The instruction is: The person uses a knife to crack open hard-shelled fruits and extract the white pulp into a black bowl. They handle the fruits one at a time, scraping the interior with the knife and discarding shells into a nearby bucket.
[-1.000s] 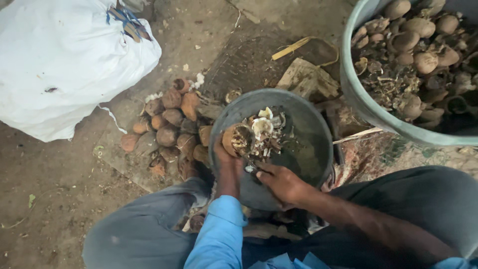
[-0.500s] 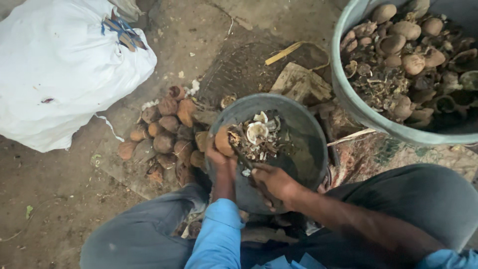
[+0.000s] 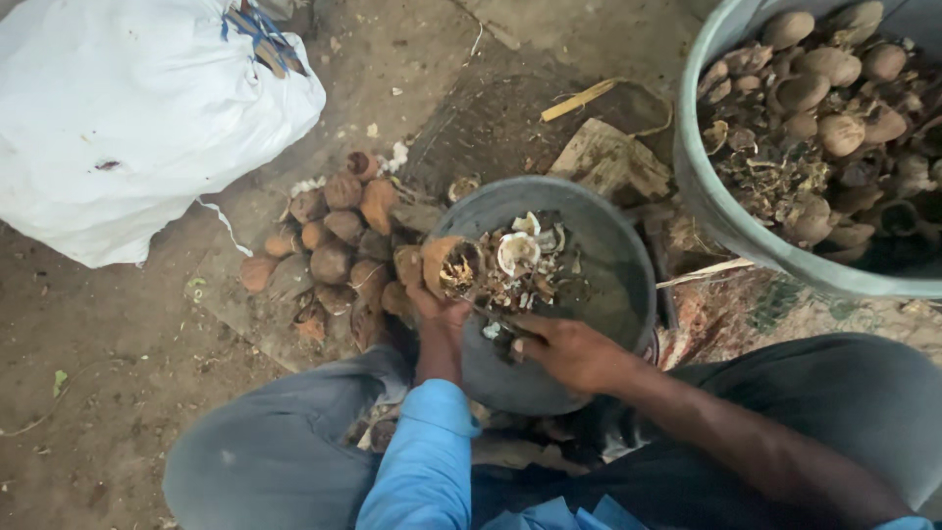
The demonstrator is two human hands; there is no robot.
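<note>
A: Item one, your left hand?

B: Its fingers are wrapping around a brown husked nut, holding it over the near rim of the grey bowl.

A: Item two, your right hand?

B: Its fingers are pinching a thin tool, tip pointing toward the nut.

A: Surroundings?

B: A nut pile is lying left of the bowl; a white sack and large tub are sitting beyond.
</note>
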